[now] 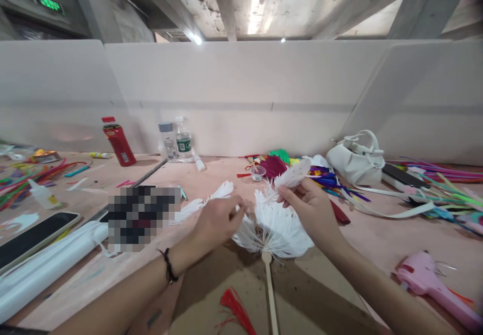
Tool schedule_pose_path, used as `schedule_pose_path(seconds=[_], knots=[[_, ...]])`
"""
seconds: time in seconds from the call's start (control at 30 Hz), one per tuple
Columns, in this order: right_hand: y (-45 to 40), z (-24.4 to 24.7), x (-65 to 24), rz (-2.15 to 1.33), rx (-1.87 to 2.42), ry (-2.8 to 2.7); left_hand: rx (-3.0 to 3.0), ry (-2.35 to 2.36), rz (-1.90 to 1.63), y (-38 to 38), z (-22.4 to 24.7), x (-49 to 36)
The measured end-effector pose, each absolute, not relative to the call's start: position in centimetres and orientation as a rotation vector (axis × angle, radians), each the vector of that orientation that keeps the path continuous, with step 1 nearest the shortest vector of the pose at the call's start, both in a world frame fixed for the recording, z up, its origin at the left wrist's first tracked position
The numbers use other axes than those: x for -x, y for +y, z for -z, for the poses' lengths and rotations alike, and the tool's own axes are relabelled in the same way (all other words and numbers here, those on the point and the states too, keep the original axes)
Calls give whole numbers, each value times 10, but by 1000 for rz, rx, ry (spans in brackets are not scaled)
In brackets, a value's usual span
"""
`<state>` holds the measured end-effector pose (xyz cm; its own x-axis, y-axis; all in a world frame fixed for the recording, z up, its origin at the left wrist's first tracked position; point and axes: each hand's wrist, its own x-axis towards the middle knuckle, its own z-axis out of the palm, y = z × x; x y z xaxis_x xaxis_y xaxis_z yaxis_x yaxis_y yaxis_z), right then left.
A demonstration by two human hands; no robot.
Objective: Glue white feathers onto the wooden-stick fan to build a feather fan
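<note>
A white feather (292,175) is pinched between the thumb and fingers of my right hand (315,209), raised over the fan. My left hand (219,219) is closed with curled fingers at the fan's upper left; a small white bit shows at its fingertips, too small to name. Below both hands lies a fan of white feathers (290,234) with a pale wooden handle (270,295), resting on brown cardboard (317,295). More loose white feathers (221,191) lie beyond my left hand. Near the handle is a red tassel (237,307).
To the right lies a pink glue gun (422,274). A white handbag (354,161) stands behind, its strap trailing over the table. Toward the back are a small clear cup (258,173), a red bottle (119,144) and a water bottle (183,141). Phones and craft strips lie at the sides.
</note>
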<state>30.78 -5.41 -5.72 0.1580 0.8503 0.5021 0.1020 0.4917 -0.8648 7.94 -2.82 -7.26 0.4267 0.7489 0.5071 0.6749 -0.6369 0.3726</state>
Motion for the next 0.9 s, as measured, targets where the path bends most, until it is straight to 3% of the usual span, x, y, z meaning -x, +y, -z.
schedule_pose_path(seconds=[0.13,0.3,0.7,0.9], knots=[[-46,62,-312,-713,999,-1279,-2672,940,-654,-68,83,-96],[-40,65,-317,-739,1043,-1256,-2633,914,-538,-76,85,-99],[-41,60,-321,-797,1023,-1282,-2441,909,-686,-48,97,-92],[-47,51,-318,-804,946,-1298,-2034,1112,-908,-36,90,-87]])
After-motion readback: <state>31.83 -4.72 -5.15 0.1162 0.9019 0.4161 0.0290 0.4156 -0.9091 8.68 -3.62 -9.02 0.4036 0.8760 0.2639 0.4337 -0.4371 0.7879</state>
